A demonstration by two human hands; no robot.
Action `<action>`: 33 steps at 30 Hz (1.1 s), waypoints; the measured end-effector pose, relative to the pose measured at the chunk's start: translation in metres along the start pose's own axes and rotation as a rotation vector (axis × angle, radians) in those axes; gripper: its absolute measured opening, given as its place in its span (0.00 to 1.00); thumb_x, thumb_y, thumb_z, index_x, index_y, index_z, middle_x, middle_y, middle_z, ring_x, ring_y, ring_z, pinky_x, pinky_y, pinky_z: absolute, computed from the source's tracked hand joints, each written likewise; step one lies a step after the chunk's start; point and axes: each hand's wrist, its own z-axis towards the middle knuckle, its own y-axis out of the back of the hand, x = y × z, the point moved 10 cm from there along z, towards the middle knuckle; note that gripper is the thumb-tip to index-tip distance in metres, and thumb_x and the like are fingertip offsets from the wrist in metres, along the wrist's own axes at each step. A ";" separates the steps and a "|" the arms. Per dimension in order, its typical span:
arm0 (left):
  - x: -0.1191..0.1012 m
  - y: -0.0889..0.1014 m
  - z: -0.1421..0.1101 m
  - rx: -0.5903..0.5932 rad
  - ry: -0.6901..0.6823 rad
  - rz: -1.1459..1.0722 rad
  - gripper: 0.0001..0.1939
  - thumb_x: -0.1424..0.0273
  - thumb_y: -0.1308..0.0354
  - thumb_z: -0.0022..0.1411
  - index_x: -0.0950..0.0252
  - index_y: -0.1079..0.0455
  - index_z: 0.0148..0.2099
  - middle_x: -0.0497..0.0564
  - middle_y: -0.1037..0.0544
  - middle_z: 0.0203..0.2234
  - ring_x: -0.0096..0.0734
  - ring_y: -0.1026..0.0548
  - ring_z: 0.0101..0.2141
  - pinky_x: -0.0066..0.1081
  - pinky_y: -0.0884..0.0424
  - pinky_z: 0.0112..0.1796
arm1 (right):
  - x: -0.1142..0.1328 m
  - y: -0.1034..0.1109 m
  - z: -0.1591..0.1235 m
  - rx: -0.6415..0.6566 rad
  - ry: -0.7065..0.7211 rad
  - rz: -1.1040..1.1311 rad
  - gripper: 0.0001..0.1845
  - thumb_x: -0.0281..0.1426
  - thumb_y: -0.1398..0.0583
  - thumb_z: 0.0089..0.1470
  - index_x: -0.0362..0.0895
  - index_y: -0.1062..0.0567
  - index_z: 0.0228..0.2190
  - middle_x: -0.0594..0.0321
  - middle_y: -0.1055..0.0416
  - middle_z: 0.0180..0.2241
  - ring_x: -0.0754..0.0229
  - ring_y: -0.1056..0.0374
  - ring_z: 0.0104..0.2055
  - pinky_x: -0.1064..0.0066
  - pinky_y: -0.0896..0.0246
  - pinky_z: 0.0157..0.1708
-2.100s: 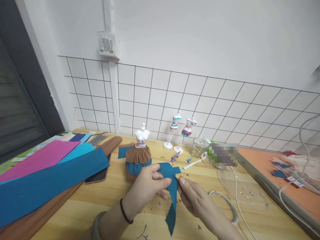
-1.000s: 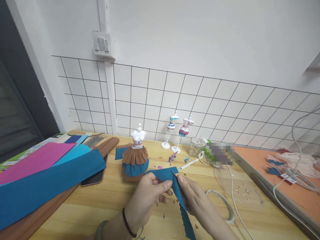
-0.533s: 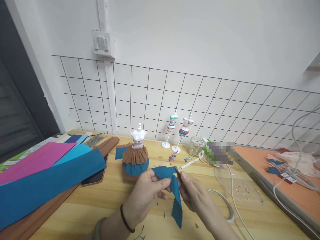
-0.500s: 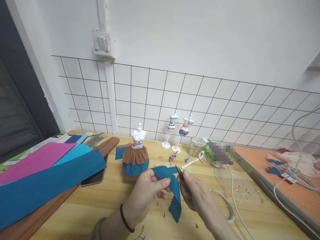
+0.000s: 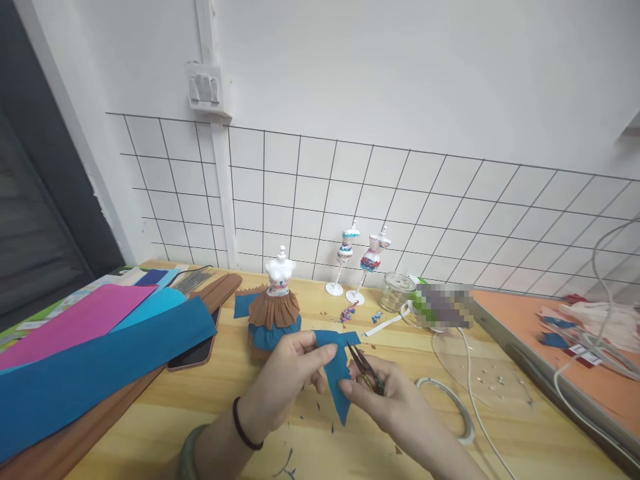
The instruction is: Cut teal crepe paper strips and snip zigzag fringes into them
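Note:
My left hand (image 5: 287,380) pinches the top of a teal fabric strip (image 5: 336,373) above the wooden table (image 5: 165,417). My right hand (image 5: 385,403) is closed on small black scissors (image 5: 361,365), whose blades point up and left beside the strip's upper right edge. The strip hangs down between both hands to a pointed end. Just behind my left hand stands a small white mannequin (image 5: 276,303) wearing a brown and teal layered skirt.
Teal, pink and brown fabric sheets (image 5: 95,347) and a phone (image 5: 195,353) lie at the left. Two small dress forms (image 5: 357,267), a glass jar (image 5: 397,291), a tape ring (image 5: 447,407), white cables and an orange board (image 5: 550,353) are to the right. Small fabric scraps dot the table.
My right hand dropped lower and the scissors now show beside the strip. The hanging end of the strip looks shorter than before. The view shifted slightly.

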 end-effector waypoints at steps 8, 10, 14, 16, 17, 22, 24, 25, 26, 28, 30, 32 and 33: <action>0.003 0.005 -0.001 -0.020 0.055 -0.004 0.12 0.68 0.40 0.50 0.71 0.30 0.36 0.54 0.24 0.26 0.26 0.28 0.25 0.22 0.31 0.22 | -0.020 -0.006 -0.007 0.097 -0.200 0.229 0.24 0.49 0.56 0.56 0.44 0.33 0.29 0.76 0.56 0.14 0.69 0.62 0.16 0.76 0.67 0.15; 0.000 0.003 -0.002 0.003 0.049 0.030 0.13 0.70 0.39 0.49 0.71 0.31 0.38 0.55 0.23 0.28 0.28 0.27 0.27 0.23 0.30 0.23 | -0.021 -0.007 -0.009 0.120 -0.214 0.208 0.24 0.48 0.56 0.57 0.43 0.33 0.29 0.76 0.55 0.15 0.69 0.61 0.17 0.76 0.66 0.15; 0.002 0.001 -0.001 0.024 0.052 0.079 0.15 0.72 0.39 0.47 0.71 0.33 0.39 0.56 0.23 0.30 0.32 0.25 0.28 0.26 0.29 0.25 | -0.019 -0.010 -0.011 0.149 -0.223 0.172 0.24 0.48 0.56 0.57 0.43 0.34 0.28 0.75 0.54 0.15 0.69 0.60 0.17 0.76 0.66 0.16; 0.004 0.001 0.000 0.029 0.060 0.092 0.15 0.72 0.38 0.46 0.71 0.33 0.38 0.55 0.24 0.29 0.34 0.25 0.28 0.28 0.28 0.26 | -0.018 -0.011 -0.011 0.152 -0.219 0.152 0.24 0.48 0.57 0.57 0.43 0.34 0.27 0.75 0.54 0.16 0.69 0.60 0.17 0.76 0.65 0.16; 0.004 0.001 0.000 0.027 0.062 0.099 0.14 0.72 0.38 0.46 0.71 0.33 0.37 0.54 0.24 0.27 0.35 0.25 0.28 0.29 0.28 0.26 | -0.017 -0.012 -0.011 0.150 -0.218 0.143 0.23 0.48 0.56 0.57 0.44 0.35 0.27 0.75 0.54 0.16 0.69 0.60 0.18 0.76 0.65 0.16; 0.004 0.002 0.000 -0.008 0.079 0.114 0.13 0.71 0.38 0.45 0.70 0.34 0.34 0.50 0.26 0.23 0.36 0.25 0.28 0.30 0.28 0.26 | -0.016 -0.011 -0.010 0.125 -0.220 0.094 0.23 0.49 0.56 0.56 0.44 0.36 0.26 0.74 0.54 0.17 0.68 0.59 0.19 0.75 0.65 0.17; 0.004 0.002 0.000 -0.012 0.081 0.115 0.13 0.71 0.38 0.45 0.69 0.35 0.33 0.50 0.27 0.22 0.36 0.25 0.27 0.30 0.28 0.26 | -0.014 -0.011 -0.010 0.124 -0.211 0.077 0.23 0.50 0.56 0.56 0.45 0.37 0.25 0.73 0.54 0.17 0.67 0.59 0.19 0.75 0.65 0.17; 0.004 0.003 0.000 -0.013 0.082 0.119 0.13 0.71 0.37 0.44 0.69 0.35 0.33 0.50 0.27 0.22 0.36 0.25 0.27 0.30 0.28 0.26 | -0.013 -0.012 -0.010 0.126 -0.202 0.071 0.23 0.50 0.56 0.56 0.45 0.38 0.25 0.73 0.54 0.17 0.67 0.59 0.19 0.75 0.65 0.17; 0.005 0.003 0.000 -0.015 0.083 0.124 0.13 0.72 0.38 0.44 0.69 0.35 0.33 0.50 0.27 0.22 0.35 0.25 0.26 0.30 0.28 0.26 | -0.012 -0.012 -0.009 0.130 -0.193 0.068 0.23 0.50 0.56 0.56 0.45 0.38 0.24 0.73 0.54 0.17 0.67 0.59 0.19 0.75 0.65 0.17; 0.006 0.004 0.000 -0.024 0.088 0.127 0.12 0.72 0.38 0.44 0.70 0.34 0.33 0.50 0.26 0.22 0.34 0.25 0.26 0.30 0.28 0.26 | -0.010 -0.012 -0.009 0.130 -0.181 0.068 0.23 0.50 0.55 0.55 0.45 0.39 0.23 0.73 0.55 0.17 0.67 0.59 0.19 0.75 0.64 0.17; 0.006 0.004 0.001 -0.025 0.089 0.122 0.13 0.72 0.38 0.44 0.70 0.34 0.34 0.51 0.26 0.23 0.34 0.25 0.27 0.29 0.28 0.26 | -0.009 -0.012 -0.009 0.129 -0.181 0.066 0.23 0.50 0.55 0.56 0.45 0.40 0.23 0.73 0.55 0.17 0.67 0.59 0.20 0.75 0.65 0.17; 0.006 0.004 0.001 -0.019 0.087 0.112 0.14 0.71 0.38 0.44 0.70 0.34 0.35 0.52 0.25 0.24 0.35 0.25 0.28 0.29 0.28 0.26 | -0.008 -0.013 -0.009 0.131 -0.171 0.058 0.23 0.49 0.55 0.56 0.45 0.40 0.23 0.73 0.55 0.18 0.68 0.59 0.20 0.75 0.65 0.18; 0.006 0.003 0.001 -0.016 0.087 0.108 0.15 0.71 0.37 0.44 0.70 0.33 0.35 0.52 0.25 0.25 0.36 0.25 0.28 0.30 0.28 0.26 | -0.007 -0.013 -0.009 0.135 -0.163 0.058 0.22 0.49 0.55 0.56 0.45 0.41 0.23 0.73 0.55 0.18 0.67 0.59 0.20 0.75 0.65 0.18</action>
